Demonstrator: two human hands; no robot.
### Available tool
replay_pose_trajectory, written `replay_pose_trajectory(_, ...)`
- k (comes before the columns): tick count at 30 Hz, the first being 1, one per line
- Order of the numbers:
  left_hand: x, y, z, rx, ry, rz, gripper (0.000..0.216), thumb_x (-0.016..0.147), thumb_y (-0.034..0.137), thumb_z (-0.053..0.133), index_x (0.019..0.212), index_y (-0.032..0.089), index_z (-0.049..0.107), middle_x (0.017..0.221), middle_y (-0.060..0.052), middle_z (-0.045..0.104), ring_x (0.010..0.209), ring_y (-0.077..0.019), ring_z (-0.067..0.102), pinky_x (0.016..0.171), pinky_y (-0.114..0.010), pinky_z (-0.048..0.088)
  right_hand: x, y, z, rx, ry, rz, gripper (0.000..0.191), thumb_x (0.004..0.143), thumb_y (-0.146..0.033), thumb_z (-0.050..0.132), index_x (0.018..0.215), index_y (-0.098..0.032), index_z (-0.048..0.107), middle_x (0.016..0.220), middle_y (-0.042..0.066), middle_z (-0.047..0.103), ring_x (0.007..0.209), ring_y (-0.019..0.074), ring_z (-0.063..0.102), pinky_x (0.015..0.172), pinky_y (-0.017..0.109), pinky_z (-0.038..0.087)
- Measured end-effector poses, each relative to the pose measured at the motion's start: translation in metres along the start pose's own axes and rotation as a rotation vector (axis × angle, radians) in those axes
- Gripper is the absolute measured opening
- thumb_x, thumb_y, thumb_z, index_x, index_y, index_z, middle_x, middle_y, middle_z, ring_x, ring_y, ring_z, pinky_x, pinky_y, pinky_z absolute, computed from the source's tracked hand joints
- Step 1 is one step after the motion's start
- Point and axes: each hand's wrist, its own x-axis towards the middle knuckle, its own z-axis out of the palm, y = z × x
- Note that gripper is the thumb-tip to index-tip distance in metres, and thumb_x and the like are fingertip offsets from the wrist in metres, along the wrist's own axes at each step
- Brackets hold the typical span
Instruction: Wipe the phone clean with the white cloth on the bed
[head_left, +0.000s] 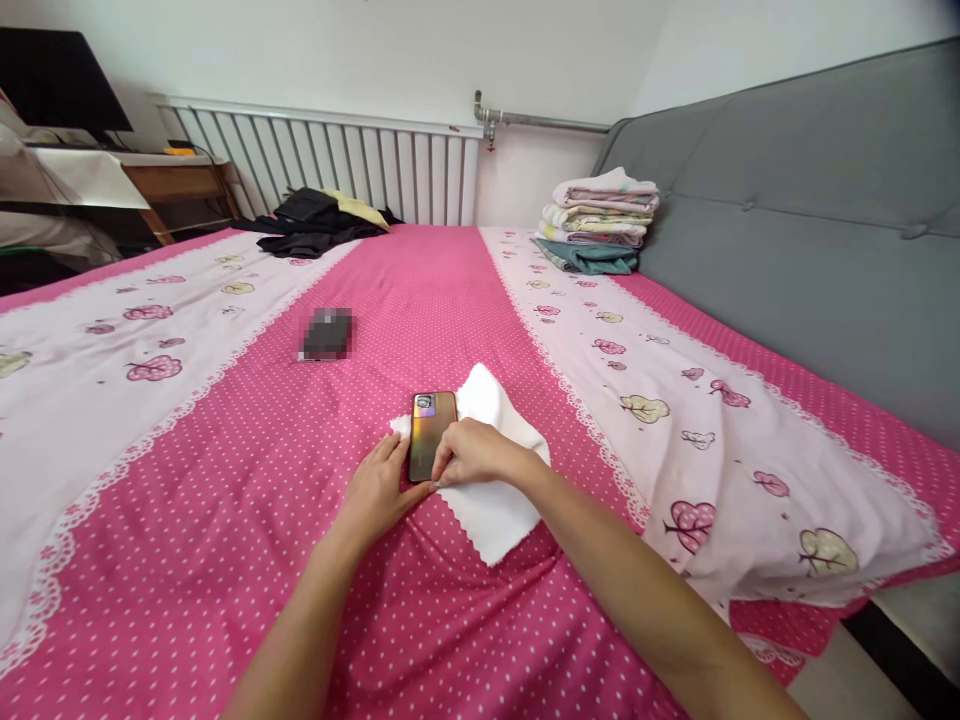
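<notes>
A smartphone (431, 440) with a shiny gold-brown back and a camera block at its top left lies back up on a white cloth (499, 520) with zigzag edges. Part of the cloth is hidden beneath the phone and my right arm. Along the phone's left edge rests my left hand (379, 485), fingers stretched out and thumb spread below the phone's bottom edge. My right hand (472, 452) is closed in a pinch at the lower right corner of the phone; what its fingertips hold is too small to make out.
A dark blurred-out object (327, 334) lies farther up the pink dotted bedspread (420, 270). Dark clothes (315, 220) are heaped at the far edge near a white radiator (330, 150). Folded fabrics (600, 220) are stacked by the grey headboard (795, 230).
</notes>
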Motion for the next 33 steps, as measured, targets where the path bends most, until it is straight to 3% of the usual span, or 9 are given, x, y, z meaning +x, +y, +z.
replay_pose_trajectory(5, 0.0, -0.003, 0.003, -0.002, 0.029, 0.008, 0.07, 0.074, 0.053, 0.061, 0.126, 0.008, 0.049, 0.133, -0.024, 0.048, 0.126, -0.0368, 0.044, 0.102, -0.05, 0.039, 0.004, -0.004, 0.006, -0.006, 0.038, -0.01, 0.017, 0.074, -0.021, 0.067, 0.086, -0.026, 0.076, 0.089, -0.004, 0.074, 0.084, 0.0137, 0.065, 0.07, 0.02, 0.042)
replay_pose_trajectory(17, 0.0, -0.001, 0.0, 0.029, -0.005, -0.015, 0.067, 0.076, 0.048, 0.06, 0.129, 0.009, 0.047, 0.136, -0.022, 0.046, 0.127, -0.0356, 0.043, 0.103, -0.049, 0.038, 0.026, 0.005, 0.024, -0.096, 0.298, 0.048, 0.022, 0.085, -0.029, 0.056, 0.098, -0.031, 0.073, 0.103, -0.004, 0.071, 0.099, 0.0159, 0.062, 0.083, 0.024, 0.046)
replay_pose_trajectory(26, 0.0, -0.002, 0.003, 0.039, 0.017, -0.008, 0.071, 0.075, 0.05, 0.06, 0.131, 0.009, 0.045, 0.136, -0.022, 0.046, 0.127, -0.0357, 0.043, 0.103, -0.049, 0.038, 0.041, 0.023, 0.027, -0.121, 0.464, 0.145, 0.023, 0.088, -0.029, 0.052, 0.099, -0.028, 0.072, 0.107, 0.0, 0.069, 0.101, 0.0167, 0.06, 0.085, 0.026, 0.046)
replay_pose_trajectory(33, 0.0, 0.003, -0.004, 0.02, -0.027, -0.029, 0.072, 0.076, 0.05, 0.059, 0.132, 0.006, 0.044, 0.138, -0.024, 0.044, 0.128, -0.036, 0.041, 0.105, -0.048, 0.036, 0.041, 0.03, 0.021, -0.13, 0.494, 0.3, 0.023, 0.087, -0.028, 0.053, 0.097, -0.028, 0.073, 0.103, 0.003, 0.07, 0.097, 0.0189, 0.062, 0.081, 0.028, 0.047)
